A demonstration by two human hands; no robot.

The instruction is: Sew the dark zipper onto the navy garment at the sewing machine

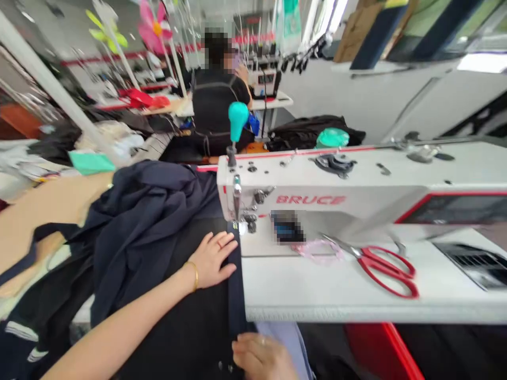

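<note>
A white sewing machine [380, 184] stands before me, its needle area at its left end. Dark navy and black fabric [190, 322] stretches from under that end down over the table's front edge. My left hand [216, 258] lies flat on the cloth with fingers spread, just below the presser foot. A navy strip [235, 295] runs along the cloth's right edge. At the lower end of this strip, my right hand [263, 356] has its fingers curled on the cloth edge; it is slightly blurred. More navy fabric [146, 211] is heaped left of the machine.
Red-handled scissors [390, 269] lie on the machine table, beside a pink ring-shaped item [320, 250]. A teal thread cone [238, 119] tops the machine. Another person [217, 100] sits further back at another machine. A white pole [55, 79] rises at the left.
</note>
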